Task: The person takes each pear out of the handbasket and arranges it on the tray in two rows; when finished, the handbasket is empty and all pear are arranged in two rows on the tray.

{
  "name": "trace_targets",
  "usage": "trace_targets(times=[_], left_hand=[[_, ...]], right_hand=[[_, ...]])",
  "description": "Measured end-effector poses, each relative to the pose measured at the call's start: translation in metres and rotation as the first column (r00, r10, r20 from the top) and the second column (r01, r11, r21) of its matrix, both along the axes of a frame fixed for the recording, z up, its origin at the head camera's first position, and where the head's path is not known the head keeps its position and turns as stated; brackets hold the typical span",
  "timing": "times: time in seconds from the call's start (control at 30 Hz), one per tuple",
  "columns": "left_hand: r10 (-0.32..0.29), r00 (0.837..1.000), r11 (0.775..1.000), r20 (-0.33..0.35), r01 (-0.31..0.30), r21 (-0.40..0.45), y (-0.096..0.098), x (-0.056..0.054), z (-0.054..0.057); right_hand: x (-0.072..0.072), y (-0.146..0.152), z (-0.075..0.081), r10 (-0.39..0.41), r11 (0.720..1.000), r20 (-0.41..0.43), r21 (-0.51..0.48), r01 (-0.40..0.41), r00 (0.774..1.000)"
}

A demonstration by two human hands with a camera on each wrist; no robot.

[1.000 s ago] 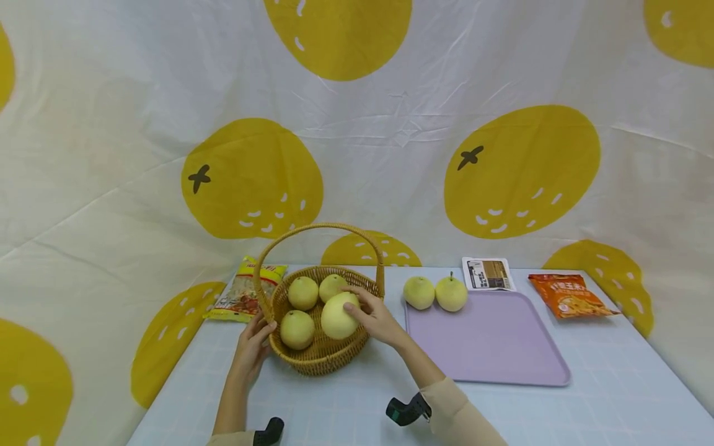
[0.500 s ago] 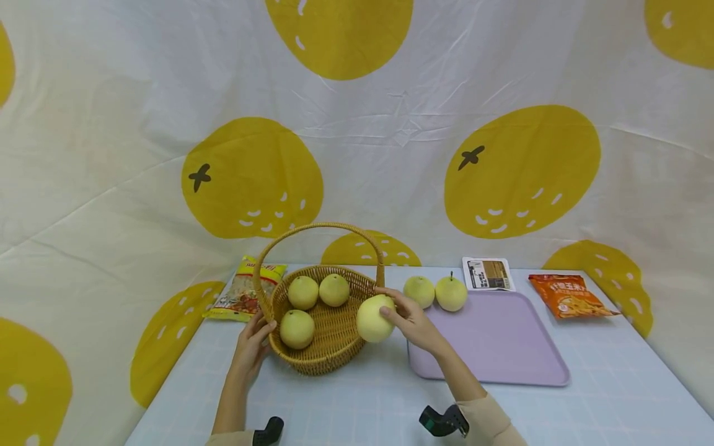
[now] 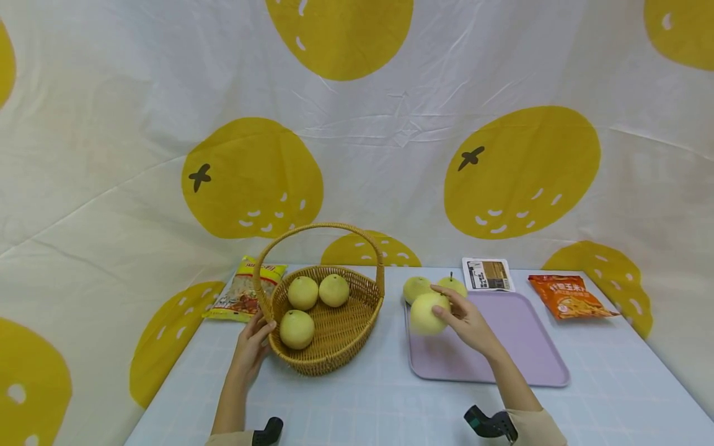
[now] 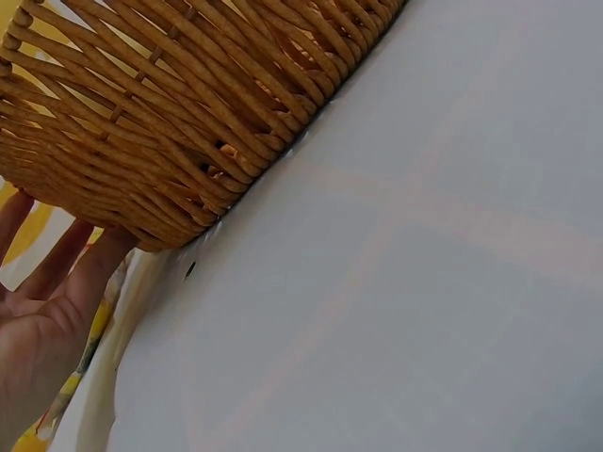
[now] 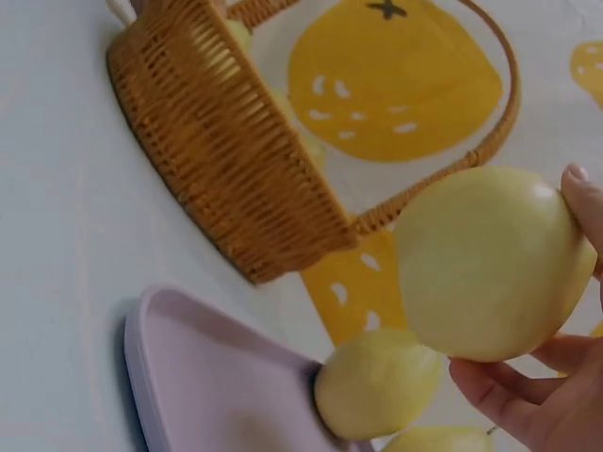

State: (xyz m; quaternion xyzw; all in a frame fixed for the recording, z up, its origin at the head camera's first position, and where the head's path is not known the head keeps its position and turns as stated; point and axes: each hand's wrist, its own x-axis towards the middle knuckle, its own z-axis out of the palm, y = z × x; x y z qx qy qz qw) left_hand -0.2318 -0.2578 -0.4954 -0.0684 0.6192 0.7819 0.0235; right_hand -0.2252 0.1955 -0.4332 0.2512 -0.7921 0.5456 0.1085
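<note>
A round, pale yellow-green pear [image 3: 428, 314] is in my right hand [image 3: 470, 322], pinched between thumb and fingers above the left part of the lilac tray [image 3: 502, 347]. Two more pears sit at the tray's back left corner, one [image 3: 415, 287] beside another [image 3: 453, 285] with an upright stem, partly covered by the hand. In the right wrist view the held pear [image 5: 490, 264] hangs clear of the tray. My left hand [image 3: 253, 347] grips the left side of the wicker basket [image 3: 340, 356], near the handle's base. Three pears [image 3: 297, 329] lie inside the basket.
Behind the basket's left side lies a yellow snack bag [image 3: 245, 291]. A white packet with a dark label [image 3: 488, 274] rests behind the tray, and an orange snack bag [image 3: 569, 296] lies to its right. A printed curtain [image 3: 379, 173] hangs at the table's back edge.
My right hand has lifted the pear out of the basket and carried it rightward over the tray. The left hand and the basket have stayed in place.
</note>
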Motion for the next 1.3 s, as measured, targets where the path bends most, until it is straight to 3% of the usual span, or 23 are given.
trace_targets(times=[0.63,1.0,1.3], left_hand=[[-0.004,1.0,1.0,-0.001,0.004,-0.007,0.001,0.001,0.002],[0.004,1.0,1.0,-0.009,-0.004,-0.004,0.0,0.002,0.001],[0.015,1.0,1.0,-0.004,-0.015,-0.017,0.001,0.003,0.001]], right_hand=[[0.001,0.062,-0.008,-0.22,0.971,0.017,0.099,0.217,0.975],[-0.003,0.092,-0.017,-0.353,0.919,0.028,0.199,0.341,0.935],[-0.014,0.106,-0.025,-0.435,0.888,0.061,0.196,0.417,0.898]])
